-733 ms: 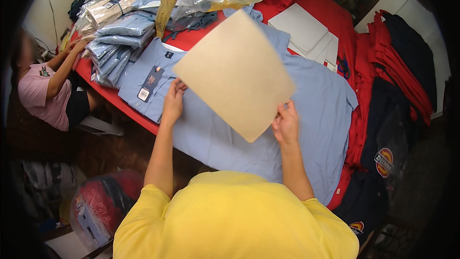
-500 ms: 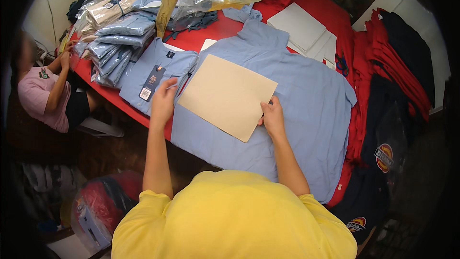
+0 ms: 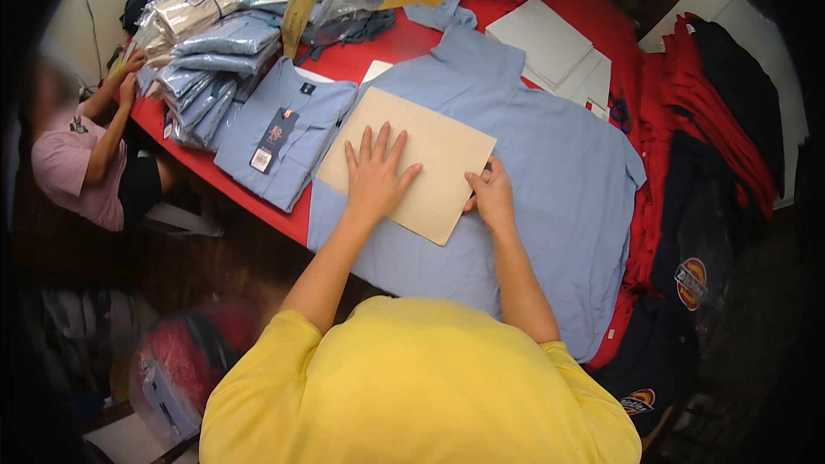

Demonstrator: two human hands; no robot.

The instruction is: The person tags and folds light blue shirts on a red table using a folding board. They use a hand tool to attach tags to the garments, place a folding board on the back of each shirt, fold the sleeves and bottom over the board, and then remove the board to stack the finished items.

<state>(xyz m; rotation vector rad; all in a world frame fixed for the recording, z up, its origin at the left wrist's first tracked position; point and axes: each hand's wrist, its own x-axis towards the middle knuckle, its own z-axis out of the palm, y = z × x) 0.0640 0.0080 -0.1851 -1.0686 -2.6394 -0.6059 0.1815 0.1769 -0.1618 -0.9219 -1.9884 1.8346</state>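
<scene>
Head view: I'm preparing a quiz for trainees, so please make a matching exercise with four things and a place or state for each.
Things
1. Left hand
2. Right hand
3. Folded light-blue shirt
4. White sheets

Places and states
A. overlapping on the red tabletop, far right
B. fingers spread, palm down on the beige cardboard sheet
C. left of the cardboard, bearing a dark hang tag
D. gripping the cardboard's right edge

Pairs: 1-B, 2-D, 3-C, 4-A
</scene>
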